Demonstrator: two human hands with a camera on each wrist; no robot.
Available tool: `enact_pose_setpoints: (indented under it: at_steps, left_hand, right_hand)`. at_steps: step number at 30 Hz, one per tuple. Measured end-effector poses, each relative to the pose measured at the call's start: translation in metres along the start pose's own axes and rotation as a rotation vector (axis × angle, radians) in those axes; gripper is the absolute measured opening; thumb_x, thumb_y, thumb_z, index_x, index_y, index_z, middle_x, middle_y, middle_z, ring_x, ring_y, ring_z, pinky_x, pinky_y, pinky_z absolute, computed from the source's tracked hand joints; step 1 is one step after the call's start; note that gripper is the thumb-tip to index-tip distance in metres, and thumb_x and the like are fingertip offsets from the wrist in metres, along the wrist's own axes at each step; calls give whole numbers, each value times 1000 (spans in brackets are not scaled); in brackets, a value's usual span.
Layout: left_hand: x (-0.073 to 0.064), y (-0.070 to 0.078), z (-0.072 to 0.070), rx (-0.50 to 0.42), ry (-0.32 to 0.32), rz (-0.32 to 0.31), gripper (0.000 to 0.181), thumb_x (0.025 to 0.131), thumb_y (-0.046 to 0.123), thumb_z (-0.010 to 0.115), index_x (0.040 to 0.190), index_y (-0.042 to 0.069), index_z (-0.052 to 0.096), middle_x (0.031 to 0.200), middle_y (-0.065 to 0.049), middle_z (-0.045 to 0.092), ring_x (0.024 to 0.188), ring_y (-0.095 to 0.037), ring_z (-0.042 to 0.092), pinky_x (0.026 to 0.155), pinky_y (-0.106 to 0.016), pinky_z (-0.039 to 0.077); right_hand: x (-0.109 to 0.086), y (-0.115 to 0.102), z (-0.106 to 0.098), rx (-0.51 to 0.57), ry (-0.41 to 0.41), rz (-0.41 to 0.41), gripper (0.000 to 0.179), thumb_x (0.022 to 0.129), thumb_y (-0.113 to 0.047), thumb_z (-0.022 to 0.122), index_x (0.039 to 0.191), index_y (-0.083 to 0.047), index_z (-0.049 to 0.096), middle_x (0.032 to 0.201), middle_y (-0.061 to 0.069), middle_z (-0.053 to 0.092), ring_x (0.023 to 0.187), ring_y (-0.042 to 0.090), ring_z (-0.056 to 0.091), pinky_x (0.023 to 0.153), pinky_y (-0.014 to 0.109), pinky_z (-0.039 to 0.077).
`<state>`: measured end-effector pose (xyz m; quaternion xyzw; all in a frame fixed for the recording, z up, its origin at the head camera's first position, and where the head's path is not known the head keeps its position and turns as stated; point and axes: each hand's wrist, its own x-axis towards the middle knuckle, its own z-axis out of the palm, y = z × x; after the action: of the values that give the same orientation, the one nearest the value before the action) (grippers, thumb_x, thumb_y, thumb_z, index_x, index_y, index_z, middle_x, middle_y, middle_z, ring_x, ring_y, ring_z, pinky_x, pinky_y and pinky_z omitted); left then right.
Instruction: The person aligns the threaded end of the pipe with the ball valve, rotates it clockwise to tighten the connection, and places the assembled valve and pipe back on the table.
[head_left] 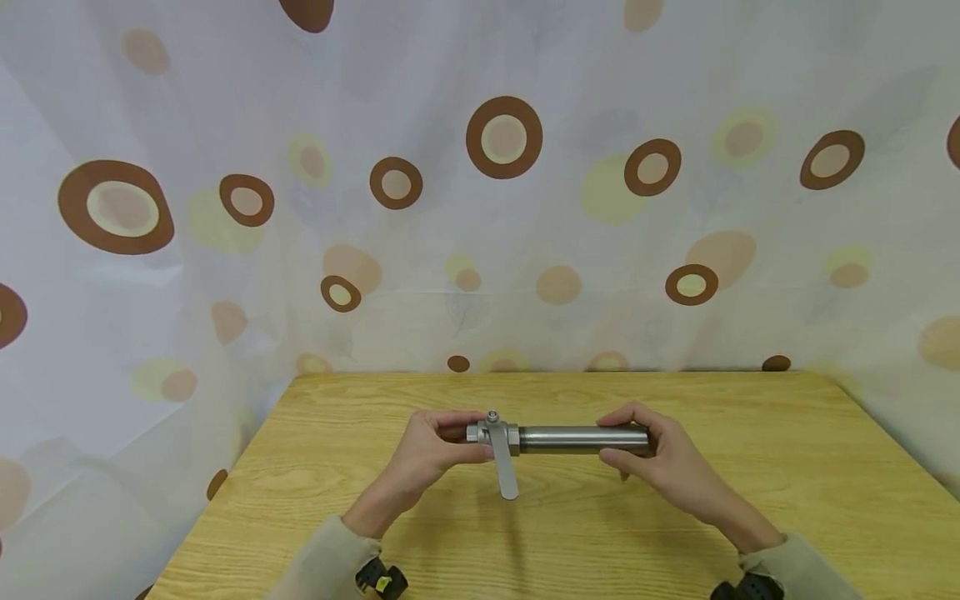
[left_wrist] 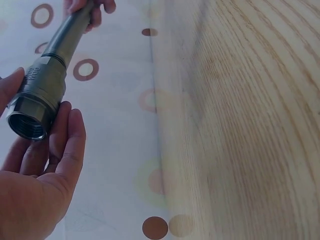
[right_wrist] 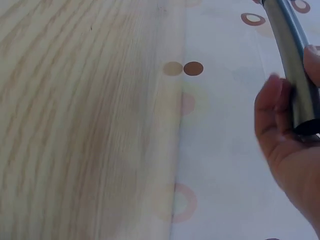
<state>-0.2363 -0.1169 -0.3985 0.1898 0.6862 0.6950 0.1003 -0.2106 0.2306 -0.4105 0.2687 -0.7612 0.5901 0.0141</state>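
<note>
Metal pipe partly behind right grip.

Wooden table, circle-patterned backdrop behind

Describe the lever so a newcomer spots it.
Above the wooden table, the left hand grips a metal valve joined to a pipe held by the right hand. The lever is mounted on that valve. Unlike the round pipe, it is a flat strip extending downward in the head view.

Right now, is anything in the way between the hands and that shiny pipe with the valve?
No, nothing visible is: the left hand holds the valve, and the right hand grips the pipe near its free end.
</note>
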Motion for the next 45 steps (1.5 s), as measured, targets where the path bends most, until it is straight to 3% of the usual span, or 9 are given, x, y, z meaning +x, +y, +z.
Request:
enact_pose_setpoints:
  at_steps: [6, 14, 19, 25, 27, 31, 35, 41, 45]
  left_hand:
    - [1, -1, 0, 0, 2, 3, 45, 86, 0, 86, 128, -6, 73, 117, -17, 76, 103, -23, 75, 90, -39, 61]
    - [1, -6, -1, -6, 2, -2, 47, 86, 1, 86, 130, -7, 71, 118, -18, 76, 104, -24, 75, 92, -39, 61]
    - [0, -6, -2, -3, -6, -2, 47, 87, 1, 86, 131, -7, 71, 119, -17, 75, 104, -24, 74, 92, -40, 61]
    - [0, -8, -2, -9, 5, -4, 47, 86, 3, 87, 130, -4, 73, 120, -17, 75, 105, -25, 74, 92, -40, 61]
    - [0, -9, -2, -13, 7, -7, 47, 86, 3, 87, 131, -4, 72, 121, -17, 75, 105, -25, 74, 93, -40, 61]
    - [-1, -10, -1, -12, 5, -12, 48, 86, 2, 86, 131, -5, 71, 122, -18, 74, 107, -26, 74, 94, -40, 60]
    - [-1, -9, -2, -2, 10, -3, 48, 85, 3, 87, 130, -4, 72, 122, -16, 75, 107, -25, 74, 93, -40, 60]
    - [-1, -7, -2, -4, 16, -9, 47, 85, 3, 88, 129, -3, 74, 121, -15, 75, 106, -24, 74, 93, -40, 60]
    - [-1, -8, -2, -22, 19, -19, 47, 86, 2, 87, 130, -4, 73, 122, -16, 75, 106, -25, 74, 94, -40, 60]
  right_hand:
    - [3, -3, -2, -99, -10, 48, 25, 107, -12, 65, 129, 0, 66, 113, 19, 66, 78, 14, 64, 60, 35, 55]
    - [2, 0, -3, -41, -87, -71, 34, 101, 1, 68, 132, -1, 54, 116, 24, 58, 88, 20, 65, 63, 35, 55]
    - [2, 1, -4, -46, -62, -39, 26, 102, -1, 68, 127, 2, 61, 109, 21, 65, 80, 15, 65, 62, 35, 57]
    - [3, 0, -6, -115, -53, 8, 25, 105, -8, 67, 127, 1, 68, 103, 15, 71, 70, 23, 63, 58, 35, 56]
    - [3, 1, -6, -103, -63, -7, 25, 104, -6, 67, 129, 1, 66, 104, 17, 69, 65, 24, 59, 54, 37, 53]
    - [2, 4, -6, -43, -71, -65, 30, 100, 2, 70, 129, 1, 61, 113, 22, 63, 73, 23, 64, 58, 39, 57]
    - [1, 3, -8, -21, -70, -95, 30, 98, 5, 70, 127, 2, 62, 109, 21, 65, 76, 25, 67, 61, 39, 59]
    - [2, 2, -11, -67, -75, -36, 25, 105, -2, 64, 129, 4, 66, 96, 10, 70, 69, 26, 63, 59, 39, 57]
    - [3, 2, -11, -58, -89, -12, 27, 106, -3, 63, 131, 4, 65, 96, 10, 68, 66, 23, 59, 55, 41, 53]
